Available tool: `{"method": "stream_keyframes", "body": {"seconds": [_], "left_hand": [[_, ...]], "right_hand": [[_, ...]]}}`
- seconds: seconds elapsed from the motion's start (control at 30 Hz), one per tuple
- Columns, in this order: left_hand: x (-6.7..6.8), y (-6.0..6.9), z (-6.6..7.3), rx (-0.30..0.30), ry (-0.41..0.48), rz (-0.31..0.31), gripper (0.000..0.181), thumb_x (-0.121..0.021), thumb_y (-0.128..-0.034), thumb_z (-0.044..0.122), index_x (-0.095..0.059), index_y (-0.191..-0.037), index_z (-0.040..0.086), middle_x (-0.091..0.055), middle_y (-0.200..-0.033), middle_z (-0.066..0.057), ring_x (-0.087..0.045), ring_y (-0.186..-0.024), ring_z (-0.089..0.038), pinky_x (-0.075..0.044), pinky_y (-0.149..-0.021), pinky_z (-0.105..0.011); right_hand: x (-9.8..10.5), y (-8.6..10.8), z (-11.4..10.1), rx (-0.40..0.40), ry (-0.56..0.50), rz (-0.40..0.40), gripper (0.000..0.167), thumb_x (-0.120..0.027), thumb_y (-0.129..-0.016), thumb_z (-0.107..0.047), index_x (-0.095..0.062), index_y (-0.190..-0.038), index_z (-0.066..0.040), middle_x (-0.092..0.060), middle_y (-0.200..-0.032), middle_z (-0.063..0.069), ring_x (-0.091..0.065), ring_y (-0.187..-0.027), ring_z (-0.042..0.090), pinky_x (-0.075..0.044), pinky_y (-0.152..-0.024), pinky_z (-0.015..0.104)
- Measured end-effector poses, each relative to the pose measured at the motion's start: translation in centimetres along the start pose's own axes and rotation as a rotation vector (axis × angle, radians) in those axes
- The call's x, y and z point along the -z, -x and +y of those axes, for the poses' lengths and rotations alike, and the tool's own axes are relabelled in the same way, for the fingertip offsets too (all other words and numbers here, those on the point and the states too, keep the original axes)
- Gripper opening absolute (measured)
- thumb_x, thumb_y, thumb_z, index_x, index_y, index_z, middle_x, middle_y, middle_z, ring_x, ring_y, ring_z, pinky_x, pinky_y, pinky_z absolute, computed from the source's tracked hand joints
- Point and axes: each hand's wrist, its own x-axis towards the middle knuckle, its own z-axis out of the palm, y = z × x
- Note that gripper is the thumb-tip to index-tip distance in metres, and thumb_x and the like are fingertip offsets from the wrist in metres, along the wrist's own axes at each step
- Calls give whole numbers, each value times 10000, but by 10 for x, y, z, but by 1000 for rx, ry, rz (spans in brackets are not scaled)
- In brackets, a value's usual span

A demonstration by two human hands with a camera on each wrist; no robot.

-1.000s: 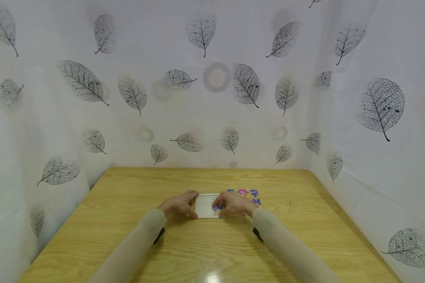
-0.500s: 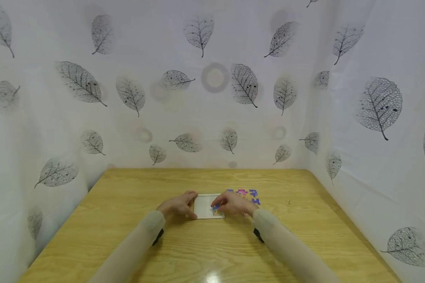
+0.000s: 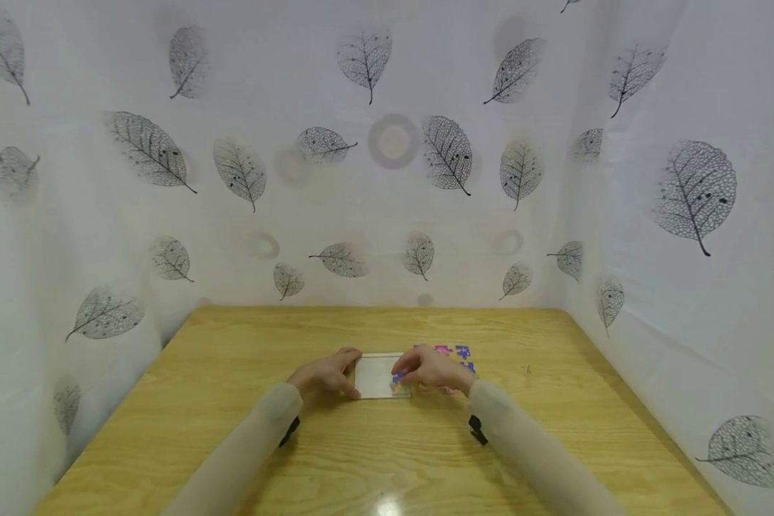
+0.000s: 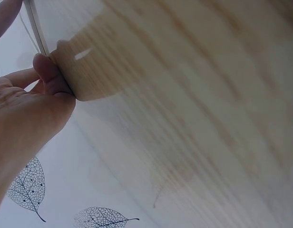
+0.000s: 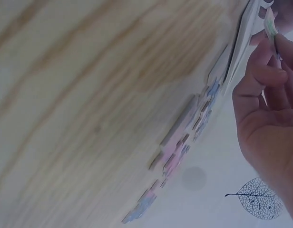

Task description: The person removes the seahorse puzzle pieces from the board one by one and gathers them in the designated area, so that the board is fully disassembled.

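Observation:
A white, flat rectangular puzzle tray (image 3: pixel 373 376) lies on the wooden table in the head view. My left hand (image 3: pixel 325 374) grips its left end, thumb at the near corner and a finger at the far corner. In the left wrist view the thumb (image 4: pixel 49 76) presses against the tray's corner. Over the tray's right end, my right hand (image 3: pixel 431 368) pinches a blue and yellowish jigsaw piece (image 3: pixel 396 378) between thumb and fingers. The right wrist view shows this piece (image 5: pixel 270 27) held edge-on, tilted. Whether it touches the tray is unclear.
Several loose jigsaw pieces (image 3: pixel 462 352), blue and pink, lie just right of the tray, partly hidden behind my right hand. A white leaf-printed curtain (image 3: pixel 387 215) surrounds the wooden table (image 3: pixel 264 337) at the back and sides.
My right hand has shifted slightly right with the jigsaw piece, and its wrist has turned a little. My left hand stays on the tray, which keeps its place.

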Motion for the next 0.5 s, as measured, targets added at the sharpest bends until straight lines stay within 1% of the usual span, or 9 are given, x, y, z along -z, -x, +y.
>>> {"method": "stream_keyframes", "body": {"seconds": [0.1,0.17,0.27,0.33,0.47,0.5], "left_hand": [[0,0,0,5,3,-2,936,-820,-785,202,-282,-1533,35,-233,-1604,-141,-223,-1478,-345,-196,-1215,-509],[1,1,0,7,7,-3,939,-820,-786,202,-278,-1535,37,-227,-1607,-139,-216,-1481,-342,-190,-1217,-508],[1,1,0,7,21,-3,936,-814,-791,187,-270,-1538,37,-215,-1611,-139,-204,-1485,-341,-186,-1219,-507],[2,2,0,5,30,-3,935,-809,-795,178,-263,-1540,38,-208,-1614,-138,-198,-1487,-341,-188,-1219,-504],[2,3,2,0,37,-9,936,-809,-795,175,-260,-1541,36,-204,-1617,-135,-190,-1492,-333,-186,-1221,-495],[1,3,3,-2,33,-11,938,-811,-793,174,-261,-1540,34,-203,-1617,-138,-188,-1492,-334,-184,-1221,-498]], "right_hand": [[5,6,-1,-20,-46,-33,261,-617,-941,-61,-669,-1194,-20,-668,-889,67,-439,-581,202,-344,-477,312],[8,9,1,-32,-74,-51,273,-609,-952,-75,-657,-1216,-24,-660,-877,78,-403,-552,207,-357,-483,315],[13,11,6,-24,-73,-50,267,-620,-950,-85,-665,-1208,-33,-674,-893,88,-471,-582,181,-407,-492,288],[16,13,8,-18,-78,-45,262,-634,-938,-78,-673,-1193,-26,-687,-913,99,-493,-606,177,-412,-503,274],[20,18,10,-14,-62,-38,255,-680,-906,-91,-690,-1154,-33,-691,-886,80,-484,-590,156,-379,-467,263],[22,20,10,-14,-64,-33,253,-693,-896,-96,-695,-1140,-30,-694,-888,71,-498,-597,146,-396,-476,258]]}}
